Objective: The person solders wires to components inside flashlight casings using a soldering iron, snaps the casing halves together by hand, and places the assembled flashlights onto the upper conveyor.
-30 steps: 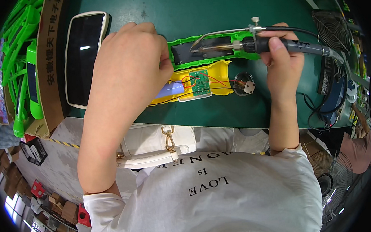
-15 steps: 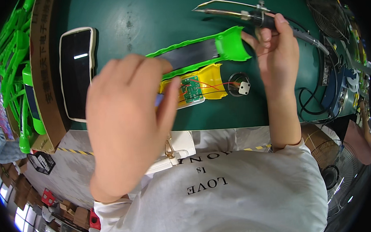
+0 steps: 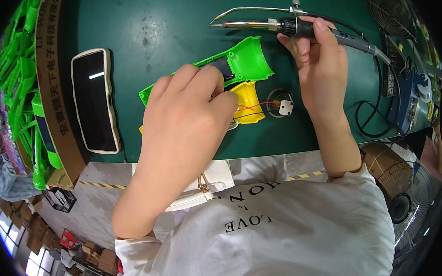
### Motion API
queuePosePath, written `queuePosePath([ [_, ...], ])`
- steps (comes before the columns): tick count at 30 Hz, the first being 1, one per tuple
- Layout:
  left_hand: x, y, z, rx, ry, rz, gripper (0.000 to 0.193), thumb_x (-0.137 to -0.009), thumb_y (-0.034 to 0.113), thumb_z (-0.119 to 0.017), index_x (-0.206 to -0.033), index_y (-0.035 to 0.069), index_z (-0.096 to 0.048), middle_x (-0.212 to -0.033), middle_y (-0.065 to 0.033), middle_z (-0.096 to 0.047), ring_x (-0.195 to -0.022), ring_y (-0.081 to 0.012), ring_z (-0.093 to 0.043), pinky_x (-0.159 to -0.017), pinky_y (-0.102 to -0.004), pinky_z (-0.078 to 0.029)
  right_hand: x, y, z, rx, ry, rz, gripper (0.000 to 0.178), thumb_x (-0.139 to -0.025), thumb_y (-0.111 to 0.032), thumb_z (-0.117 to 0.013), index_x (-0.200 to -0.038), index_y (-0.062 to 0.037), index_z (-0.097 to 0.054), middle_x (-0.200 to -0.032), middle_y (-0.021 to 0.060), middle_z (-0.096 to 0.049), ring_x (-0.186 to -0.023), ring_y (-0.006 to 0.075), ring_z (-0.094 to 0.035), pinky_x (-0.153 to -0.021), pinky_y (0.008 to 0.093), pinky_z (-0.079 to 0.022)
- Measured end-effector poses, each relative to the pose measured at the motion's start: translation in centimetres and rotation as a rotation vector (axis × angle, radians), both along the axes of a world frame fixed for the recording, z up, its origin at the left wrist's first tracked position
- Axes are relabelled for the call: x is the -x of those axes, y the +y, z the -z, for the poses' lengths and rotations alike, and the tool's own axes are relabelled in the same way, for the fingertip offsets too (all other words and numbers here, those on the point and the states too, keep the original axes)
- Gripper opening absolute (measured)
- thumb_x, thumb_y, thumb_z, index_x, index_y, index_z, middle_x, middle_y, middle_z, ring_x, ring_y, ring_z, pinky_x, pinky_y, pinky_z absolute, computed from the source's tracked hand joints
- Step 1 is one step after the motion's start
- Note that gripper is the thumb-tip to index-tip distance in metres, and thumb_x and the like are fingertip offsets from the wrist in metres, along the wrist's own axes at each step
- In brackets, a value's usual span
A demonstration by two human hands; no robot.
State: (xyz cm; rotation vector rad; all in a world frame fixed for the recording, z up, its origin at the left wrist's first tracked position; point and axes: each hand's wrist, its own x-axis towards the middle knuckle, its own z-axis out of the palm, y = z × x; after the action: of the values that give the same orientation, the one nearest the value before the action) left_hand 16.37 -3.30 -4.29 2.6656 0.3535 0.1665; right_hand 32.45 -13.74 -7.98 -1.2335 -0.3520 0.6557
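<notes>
My right hand (image 3: 322, 65) grips a soldering iron (image 3: 246, 25) by its dark handle, the tip pointing left above the table. A thin bent metal tube runs along the iron, clamped to it. My left hand (image 3: 184, 107) bends over the work with its fingers curled and pressed together; what they pinch is hidden. Under and beyond its fingers lies a green plastic half shell (image 3: 253, 61) with a dark inset panel. Closer to me is a yellow plastic shell (image 3: 248, 94), mostly covered by the hand. Red and black wires lead from it to a small round part with a white plate (image 3: 286, 107).
A phone in a pale case (image 3: 95, 102) lies at the left. Beyond it stands a cardboard box (image 3: 57, 61) beside a pile of green plastic shells (image 3: 21, 88). At the right are a looped black cable (image 3: 362, 123), a blue device (image 3: 404, 108) and a round fan grille (image 3: 386, 7).
My left hand has moved right, its fingers curling down over the shells. The green shell has shifted left and tilted more. My right hand has carried the soldering iron slightly left.
</notes>
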Motion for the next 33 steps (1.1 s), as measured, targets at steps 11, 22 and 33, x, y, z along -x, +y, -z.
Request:
queuePosePath([
  [11, 0.4, -0.6, 1.8, 0.115, -0.219, -0.278, 0.008, -0.065, 0.005, -0.063, -0.072, 0.006, -0.058, -0.074, -0.0029, -0.058, -0.069, -0.0202, -0.053, -0.067, -0.0297, -0.038, 0.2, -0.3, -0.6, -0.021, 0.025, 0.028, 0.019, -0.086, -0.018, -0.046, -0.086, 0.0, -0.051, -0.062, 0.0002, -0.047, -0.056, 0.0052, -0.04, -0.067, 0.0246, -0.044],
  [22, -0.5, -1.0, 2.5, 0.002, -0.215, -0.351, 0.007, -0.066, 0.007, -0.063, -0.071, 0.009, -0.058, -0.064, 0.0005, -0.056, -0.067, -0.0166, -0.053, -0.066, -0.0313, -0.035, 0.0, -0.5, -1.4, -0.052, -0.045, 0.072, 0.02, -0.085, -0.016, -0.046, -0.087, 0.0029, -0.053, -0.062, 0.0018, -0.049, -0.054, 0.0052, -0.04, -0.066, 0.0248, -0.046],
  [33, -0.6, -0.3, 1.4, -0.049, -0.071, -0.29, 0.006, -0.064, 0.007, -0.062, -0.07, 0.007, -0.06, -0.068, -0.0022, -0.054, -0.071, -0.0201, -0.05, -0.07, -0.0338, -0.037, -0.3, -1.7, -3.8, 0.146, -0.736, -0.063, 0.014, -0.076, -0.005, -0.045, -0.079, 0.0051, -0.054, -0.078, 0.0072, -0.049, -0.05, 0.0047, -0.038, -0.045, 0.0164, -0.029],
])
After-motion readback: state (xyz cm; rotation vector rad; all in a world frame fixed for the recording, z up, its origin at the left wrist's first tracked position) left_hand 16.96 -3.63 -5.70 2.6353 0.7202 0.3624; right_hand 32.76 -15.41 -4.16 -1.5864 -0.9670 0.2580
